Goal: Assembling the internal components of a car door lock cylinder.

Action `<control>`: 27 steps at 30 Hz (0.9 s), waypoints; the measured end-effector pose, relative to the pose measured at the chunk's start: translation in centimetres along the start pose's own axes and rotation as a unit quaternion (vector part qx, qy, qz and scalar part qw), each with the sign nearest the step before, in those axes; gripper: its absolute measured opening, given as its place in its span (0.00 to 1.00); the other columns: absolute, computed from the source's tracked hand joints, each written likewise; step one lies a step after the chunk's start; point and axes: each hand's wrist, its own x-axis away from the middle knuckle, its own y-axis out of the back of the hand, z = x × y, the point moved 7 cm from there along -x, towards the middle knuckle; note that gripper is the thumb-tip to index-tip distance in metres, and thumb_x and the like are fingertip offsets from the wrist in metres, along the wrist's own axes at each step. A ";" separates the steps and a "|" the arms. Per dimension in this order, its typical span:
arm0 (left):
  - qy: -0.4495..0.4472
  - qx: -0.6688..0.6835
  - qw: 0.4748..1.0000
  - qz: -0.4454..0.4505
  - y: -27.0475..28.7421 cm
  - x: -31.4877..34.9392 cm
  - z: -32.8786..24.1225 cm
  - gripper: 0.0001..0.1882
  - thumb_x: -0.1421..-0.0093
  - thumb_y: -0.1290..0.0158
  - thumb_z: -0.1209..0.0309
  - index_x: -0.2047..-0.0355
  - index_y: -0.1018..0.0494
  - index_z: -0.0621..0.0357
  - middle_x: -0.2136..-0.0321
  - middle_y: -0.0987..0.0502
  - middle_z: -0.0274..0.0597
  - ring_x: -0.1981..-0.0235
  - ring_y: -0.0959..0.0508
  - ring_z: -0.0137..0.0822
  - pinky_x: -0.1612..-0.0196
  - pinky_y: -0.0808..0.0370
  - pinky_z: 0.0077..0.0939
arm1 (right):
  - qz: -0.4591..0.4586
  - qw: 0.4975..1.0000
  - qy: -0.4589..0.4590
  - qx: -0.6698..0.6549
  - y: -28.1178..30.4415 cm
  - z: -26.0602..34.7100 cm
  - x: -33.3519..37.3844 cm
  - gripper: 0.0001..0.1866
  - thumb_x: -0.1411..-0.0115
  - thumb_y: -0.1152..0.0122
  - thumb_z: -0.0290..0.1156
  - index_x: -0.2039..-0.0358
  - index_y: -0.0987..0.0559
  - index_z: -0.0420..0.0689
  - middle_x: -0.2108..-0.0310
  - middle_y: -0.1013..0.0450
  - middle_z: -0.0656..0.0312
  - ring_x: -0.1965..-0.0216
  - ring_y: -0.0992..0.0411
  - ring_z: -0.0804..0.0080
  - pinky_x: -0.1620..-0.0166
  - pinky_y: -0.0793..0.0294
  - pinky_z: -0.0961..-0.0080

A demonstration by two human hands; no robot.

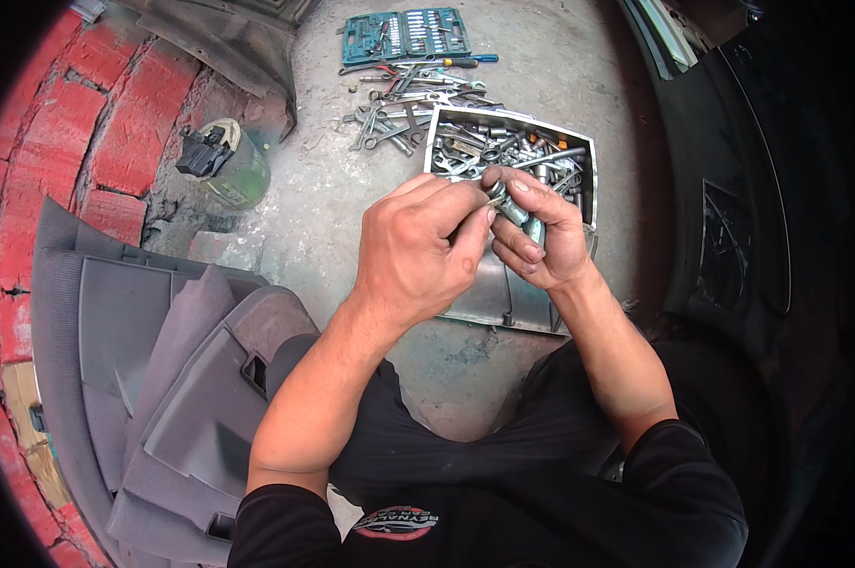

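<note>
Over the metal toolbox, both hands meet in front of me. My right hand (552, 232) is closed around shiny metal sockets (511, 210), with at least two showing between thumb and fingers. My left hand (420, 248) is closed in a pinch at the end of the upper socket; what its fingertips hold, if anything, is hidden. Under and beyond the hands lies the open toolbox (593, 175), filled with a jumble of sockets, ratchets and wrenches (461, 163). Its grey metal lid or side (489, 293) extends toward me.
Loose wrenches (390, 128) lie on the concrete beyond the toolbox, with a teal socket case (407, 36) open behind them. A cloudy plastic container (243, 175) stands at left. Grey upholstered panels (191, 407) lean near my left arm. A dark car body (730, 189) borders the right.
</note>
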 end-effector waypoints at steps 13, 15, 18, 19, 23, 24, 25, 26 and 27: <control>0.117 0.008 0.992 0.038 -0.2 0.2 0.7 0.05 0.41 0.37 0.77 0.66 0.17 0.66 0.71 0.16 0.49 0.69 0.16 0.39 0.64 0.22 0.31 | 0.008 1.000 -0.008 0.026 -0.1 -0.3 0.1 0.17 0.24 0.48 0.36 0.46 0.24 0.36 0.77 0.29 0.64 0.86 0.36 0.82 0.84 0.37 0.82; 0.177 0.025 0.982 0.063 -0.3 0.3 1.4 0.05 0.41 0.37 0.76 0.66 0.17 0.67 0.71 0.16 0.49 0.70 0.16 0.38 0.65 0.23 0.31 | -0.038 0.997 -0.015 0.062 0.0 -0.5 0.2 0.17 0.25 0.46 0.37 0.47 0.23 0.36 0.77 0.29 0.64 0.86 0.35 0.82 0.83 0.37 0.82; 0.149 0.056 0.985 0.065 -0.3 0.2 1.9 0.06 0.40 0.36 0.76 0.66 0.17 0.67 0.73 0.16 0.47 0.71 0.17 0.35 0.67 0.23 0.30 | -0.024 0.998 0.000 0.062 0.0 -0.3 0.3 0.14 0.29 0.39 0.32 0.49 0.22 0.36 0.68 0.23 0.58 0.85 0.34 0.81 0.82 0.36 0.82; 0.062 0.070 0.995 0.043 0.1 -0.1 1.0 0.06 0.40 0.36 0.76 0.65 0.17 0.67 0.73 0.17 0.45 0.72 0.17 0.33 0.67 0.23 0.29 | -0.023 0.998 0.000 0.062 -0.2 -0.2 0.4 0.14 0.29 0.39 0.32 0.49 0.22 0.36 0.68 0.23 0.58 0.85 0.34 0.81 0.82 0.36 0.82; -0.038 0.031 0.997 0.051 2.5 -0.7 -0.1 0.05 0.40 0.36 0.76 0.66 0.16 0.66 0.74 0.17 0.43 0.72 0.18 0.30 0.67 0.24 0.28 | -0.027 0.986 0.046 0.155 -1.2 1.2 0.5 0.16 0.38 0.33 0.18 0.50 0.21 0.36 0.50 0.21 0.50 0.82 0.32 0.83 0.80 0.32 0.82; 0.025 0.047 0.998 0.028 3.4 -0.6 0.7 0.05 0.40 0.36 0.76 0.66 0.17 0.66 0.74 0.18 0.43 0.72 0.18 0.30 0.67 0.24 0.27 | -0.044 0.978 0.051 0.196 -1.2 1.3 0.4 0.18 0.41 0.31 0.15 0.50 0.21 0.36 0.46 0.22 0.49 0.81 0.31 0.83 0.79 0.31 0.82; 0.089 0.062 0.994 0.004 4.0 -0.4 1.6 0.04 0.40 0.36 0.77 0.66 0.17 0.66 0.74 0.18 0.43 0.72 0.19 0.30 0.67 0.24 0.27 | -0.066 0.972 0.054 0.219 -1.2 1.3 0.4 0.16 0.42 0.30 0.16 0.53 0.19 0.37 0.48 0.21 0.55 0.80 0.30 0.84 0.79 0.30 0.83; 0.087 0.061 0.994 0.006 3.9 -0.4 1.8 0.04 0.40 0.36 0.77 0.66 0.17 0.66 0.74 0.18 0.43 0.72 0.19 0.30 0.67 0.24 0.27 | -0.067 0.972 0.056 0.217 -1.6 1.1 0.5 0.16 0.42 0.30 0.16 0.53 0.19 0.37 0.48 0.21 0.55 0.80 0.30 0.84 0.79 0.30 0.83; 0.073 0.042 0.996 -0.002 3.8 -0.5 1.7 0.04 0.40 0.36 0.77 0.66 0.17 0.66 0.75 0.18 0.43 0.72 0.19 0.30 0.67 0.25 0.27 | -0.104 0.931 0.071 0.342 -1.9 1.6 0.8 0.15 0.43 0.30 0.17 0.55 0.19 0.38 0.49 0.21 0.57 0.76 0.27 0.82 0.75 0.27 0.81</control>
